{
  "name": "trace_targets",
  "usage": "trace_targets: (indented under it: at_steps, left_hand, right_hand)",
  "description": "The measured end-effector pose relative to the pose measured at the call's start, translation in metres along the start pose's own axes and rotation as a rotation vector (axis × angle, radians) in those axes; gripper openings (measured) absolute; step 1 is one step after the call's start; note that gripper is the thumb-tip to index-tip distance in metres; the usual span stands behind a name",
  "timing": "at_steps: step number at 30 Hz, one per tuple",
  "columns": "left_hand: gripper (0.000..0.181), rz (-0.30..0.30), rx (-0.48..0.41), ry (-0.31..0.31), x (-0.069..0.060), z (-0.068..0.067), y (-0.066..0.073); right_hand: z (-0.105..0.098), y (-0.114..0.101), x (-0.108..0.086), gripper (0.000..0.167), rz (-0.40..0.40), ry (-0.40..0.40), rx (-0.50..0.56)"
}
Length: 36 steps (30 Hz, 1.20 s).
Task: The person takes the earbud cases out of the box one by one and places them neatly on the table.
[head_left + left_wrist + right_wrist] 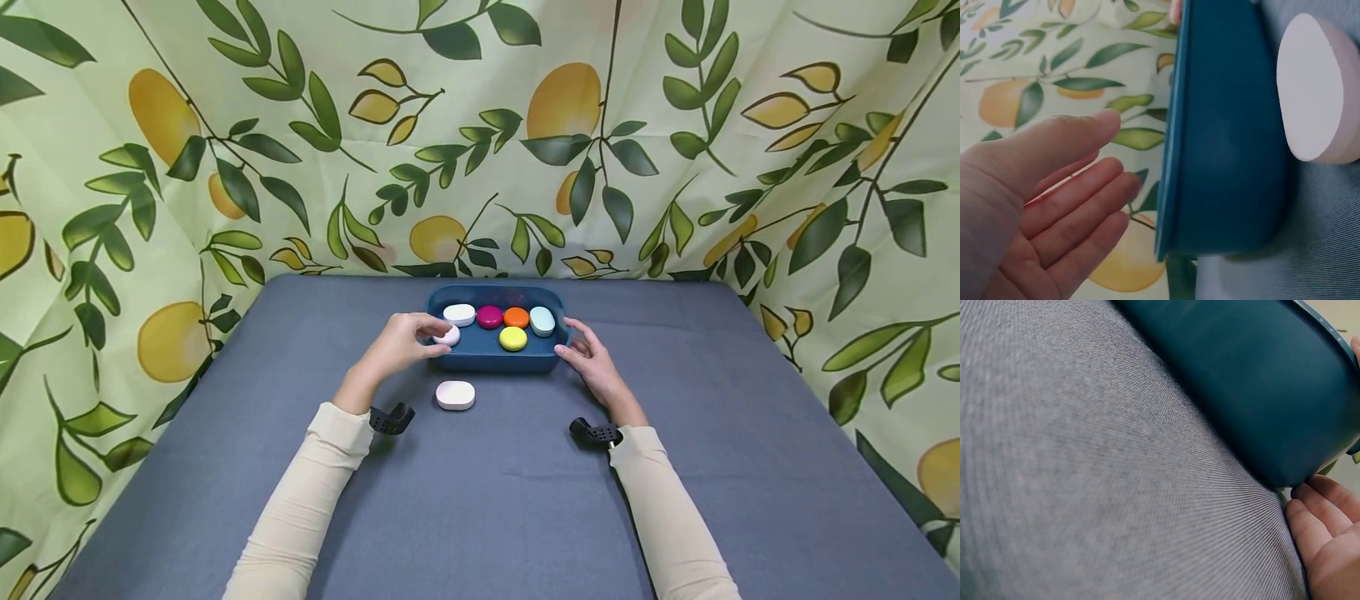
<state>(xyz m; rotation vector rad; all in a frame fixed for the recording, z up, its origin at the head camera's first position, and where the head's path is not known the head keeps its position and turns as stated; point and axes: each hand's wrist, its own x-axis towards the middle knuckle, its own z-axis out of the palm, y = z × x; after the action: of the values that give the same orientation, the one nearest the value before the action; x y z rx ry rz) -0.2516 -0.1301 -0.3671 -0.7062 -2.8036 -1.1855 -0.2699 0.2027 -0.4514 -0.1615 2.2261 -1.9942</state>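
Note:
A blue tray [495, 363] stands toward the table's far side. It holds a white oval piece [459, 314], a magenta one [490, 317], an orange one [516, 317], a light blue one [542, 321], a yellow one [513, 338] and a pale round one [447, 335]. At the tray's left end is my left hand [401, 343], beside the pale round piece; in the left wrist view this hand [1066, 206] has thumb and fingers spread, nothing between them. My right hand [596, 367] holds the tray's right end, thumb at the rim, fingers [1316, 515] against the outer wall.
A whitish oval piece [455, 395] lies on the grey-blue cloth [495, 500] in front of the tray's left part. Behind the table hangs a curtain [480, 150] patterned with leaves and fruit.

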Motion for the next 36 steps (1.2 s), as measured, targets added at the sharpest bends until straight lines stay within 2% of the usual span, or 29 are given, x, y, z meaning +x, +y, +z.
trace_targets:
  at_steps: [10, 18, 30, 36]
  left_hand:
    - [0.041, -0.098, -0.038, 0.034, 0.033, 0.010, -0.013]
    - [0.043, -0.199, 0.069, 0.059, 0.056, 0.021, -0.018]
    - [0.049, -0.384, 0.158, 0.005, 0.079, 0.033, -0.013]
    - [0.051, -0.423, 0.210, -0.023, 0.085, 0.039, -0.012]
  right_hand:
    - [0.000, 0.002, -0.001, 0.063, 0.003, 0.005, -0.001]
    - [-0.001, 0.003, 0.000, 0.062, 0.009, 0.011, -0.008]
    - [0.001, 0.005, 0.002, 0.060, -0.005, 0.012, 0.004]
    - [0.000, 0.005, 0.003, 0.059, -0.003, 0.014, 0.003]
